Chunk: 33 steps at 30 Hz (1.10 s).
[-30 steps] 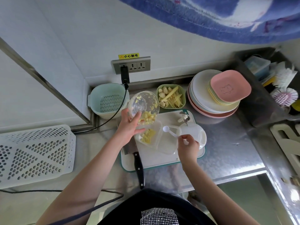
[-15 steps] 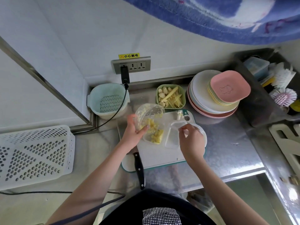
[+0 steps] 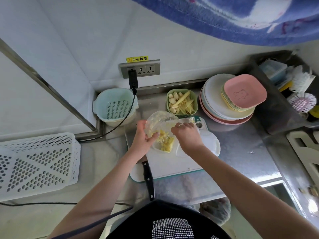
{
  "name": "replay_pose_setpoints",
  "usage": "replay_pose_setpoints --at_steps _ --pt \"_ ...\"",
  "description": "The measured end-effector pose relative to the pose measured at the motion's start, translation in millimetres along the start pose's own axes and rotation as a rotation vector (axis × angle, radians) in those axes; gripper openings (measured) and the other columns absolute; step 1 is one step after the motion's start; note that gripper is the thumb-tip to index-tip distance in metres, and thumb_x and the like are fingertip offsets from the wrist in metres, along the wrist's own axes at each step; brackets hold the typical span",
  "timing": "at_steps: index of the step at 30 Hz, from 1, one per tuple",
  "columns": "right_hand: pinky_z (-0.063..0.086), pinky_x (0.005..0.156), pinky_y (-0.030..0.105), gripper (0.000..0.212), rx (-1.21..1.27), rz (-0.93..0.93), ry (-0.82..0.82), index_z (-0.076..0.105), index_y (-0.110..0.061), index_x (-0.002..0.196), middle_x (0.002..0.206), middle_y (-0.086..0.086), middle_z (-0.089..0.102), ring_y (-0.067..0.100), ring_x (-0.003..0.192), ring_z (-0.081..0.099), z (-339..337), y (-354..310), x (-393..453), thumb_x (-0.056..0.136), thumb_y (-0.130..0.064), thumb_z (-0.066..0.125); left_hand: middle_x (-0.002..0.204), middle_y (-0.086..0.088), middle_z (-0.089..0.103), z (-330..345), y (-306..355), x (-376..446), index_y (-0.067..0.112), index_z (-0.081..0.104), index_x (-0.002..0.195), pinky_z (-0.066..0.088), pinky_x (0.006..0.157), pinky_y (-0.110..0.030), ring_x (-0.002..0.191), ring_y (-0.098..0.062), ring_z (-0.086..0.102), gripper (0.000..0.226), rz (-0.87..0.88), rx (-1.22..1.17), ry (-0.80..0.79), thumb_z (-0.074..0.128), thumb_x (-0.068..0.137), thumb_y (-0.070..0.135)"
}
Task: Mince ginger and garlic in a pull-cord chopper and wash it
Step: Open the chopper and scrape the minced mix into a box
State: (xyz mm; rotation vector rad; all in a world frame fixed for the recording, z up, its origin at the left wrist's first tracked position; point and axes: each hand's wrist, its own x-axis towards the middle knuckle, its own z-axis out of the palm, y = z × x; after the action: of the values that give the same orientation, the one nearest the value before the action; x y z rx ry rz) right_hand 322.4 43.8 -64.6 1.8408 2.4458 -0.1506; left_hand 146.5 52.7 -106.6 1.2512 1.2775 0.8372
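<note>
My left hand grips the clear chopper bowl and tilts it over a small clear container on the white cutting board. Yellow minced ginger and garlic lies heaped in the container, and bits cling inside the bowl. At the bowl's mouth, my right hand is pinched on a small white spoon, most of it hidden. The white chopper lid lies right of that hand. The blade piece sits at the board's far edge.
A black-handled knife lies on the board's near left corner. Behind it are a green dish of garlic cloves and ginger strips, a stack of plates and a mint colander. A white perforated basket sits left, a sink bin with brushes right.
My left hand lowered the bowl from above the board and tipped it onto the container. My right hand carried the spoon left, up to the bowl's mouth. More mince now lies in the container.
</note>
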Motion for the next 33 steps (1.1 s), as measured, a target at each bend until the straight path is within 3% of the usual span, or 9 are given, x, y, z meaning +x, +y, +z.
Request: replay_pose_setpoints --at_steps 3,6,10,12,15,21,24,28,33 --pt "0.033 0.079 0.033 0.032 -0.038 -0.069 -0.023 0.061 -0.010 0.094 0.091 0.007 0.058 0.029 0.085 0.056 5.6 14.0 -13.7 0.072 0.011 0.050 0.124 -0.015 0.051 2.0 -0.4 0.9 0.017 0.028 0.117 0.051 0.092 -0.045 0.107 -0.029 0.060 0.041 0.017 0.030 0.018 0.059 0.092 0.010" --pt "0.040 0.065 0.030 0.026 -0.016 -0.040 0.035 0.064 -0.005 0.076 0.071 0.010 0.059 0.031 0.063 0.059 -3.9 17.6 -13.6 0.060 0.014 0.066 0.119 -0.009 0.054 2.5 -2.7 2.0 0.017 0.027 0.117 0.052 0.089 -0.036 0.103 -0.024 0.062 0.042 0.030 0.066 0.015 0.060 0.092 0.014" --pt "0.025 0.047 0.021 0.039 -0.002 0.011 0.191 0.054 -0.007 0.053 0.049 0.006 0.048 0.023 0.038 0.047 -19.9 2.7 3.9 0.031 0.012 0.080 0.121 -0.006 0.056 1.5 -4.7 1.4 0.016 0.027 0.117 0.053 0.088 -0.036 0.106 -0.024 0.063 0.043 0.024 0.051 0.013 0.061 0.091 0.014" --pt "0.031 0.048 0.024 0.038 0.000 0.004 0.145 0.054 -0.007 0.056 0.053 0.007 0.051 0.024 0.040 0.047 -18.1 -2.0 6.9 0.035 0.015 0.077 0.121 -0.005 0.055 0.1 -4.5 1.0 0.015 0.028 0.117 0.054 0.088 -0.045 0.105 -0.027 0.063 0.043 0.023 0.048 0.024 0.061 0.091 0.014" --pt "0.030 0.061 0.029 0.026 0.002 -0.046 -0.014 0.051 -0.010 0.076 0.075 0.008 0.052 0.024 0.059 0.042 -2.5 6.2 -5.6 0.067 0.014 0.059 0.122 -0.007 0.053 -1.0 -3.7 2.4 0.010 0.027 0.119 0.052 0.088 -0.053 0.103 -0.034 0.062 0.044 0.033 0.052 0.041 0.061 0.091 0.011" --pt "0.043 0.058 0.037 0.010 0.358 0.043 0.113 0.062 -0.001 0.082 0.080 0.014 0.059 0.032 0.068 0.055 -12.8 2.9 -9.4 0.087 0.001 0.053 0.116 0.006 0.053 1.3 -4.2 4.4 0.017 0.028 0.117 0.053 0.074 -0.016 0.091 0.003 0.062 0.041 0.026 0.014 0.013 0.060 0.091 0.014" --pt "0.043 0.058 0.037 0.013 0.438 0.055 0.122 0.062 0.000 0.084 0.084 0.015 0.061 0.032 0.072 0.056 -13.7 -13.0 6.6 0.090 -0.005 0.052 0.116 0.015 0.049 1.3 -2.8 5.2 0.017 0.027 0.122 0.050 0.071 -0.011 0.095 0.002 0.060 0.044 0.004 0.008 -0.025 0.059 0.092 0.018" --pt "0.040 0.064 0.035 0.011 0.328 -0.015 -0.054 0.059 -0.006 0.086 0.089 0.011 0.057 0.031 0.078 0.057 -1.9 -1.8 -1.1 0.089 -0.004 0.049 0.110 0.013 0.052 -4.0 -7.1 7.4 0.020 0.026 0.121 0.050 0.064 -0.012 0.074 0.003 0.064 0.043 0.005 0.009 -0.002 0.058 0.093 0.017" --pt "0.046 0.066 0.035 0.017 0.156 -0.079 -0.036 0.063 -0.009 0.093 0.092 0.009 0.060 0.030 0.081 0.057 -7.9 26.6 -13.4 0.086 0.002 0.050 0.115 0.014 0.054 -8.5 -10.0 8.2 0.025 0.026 0.121 0.052 0.072 -0.016 0.092 -0.002 0.065 0.046 0.010 0.015 -0.004 0.061 0.091 0.024"
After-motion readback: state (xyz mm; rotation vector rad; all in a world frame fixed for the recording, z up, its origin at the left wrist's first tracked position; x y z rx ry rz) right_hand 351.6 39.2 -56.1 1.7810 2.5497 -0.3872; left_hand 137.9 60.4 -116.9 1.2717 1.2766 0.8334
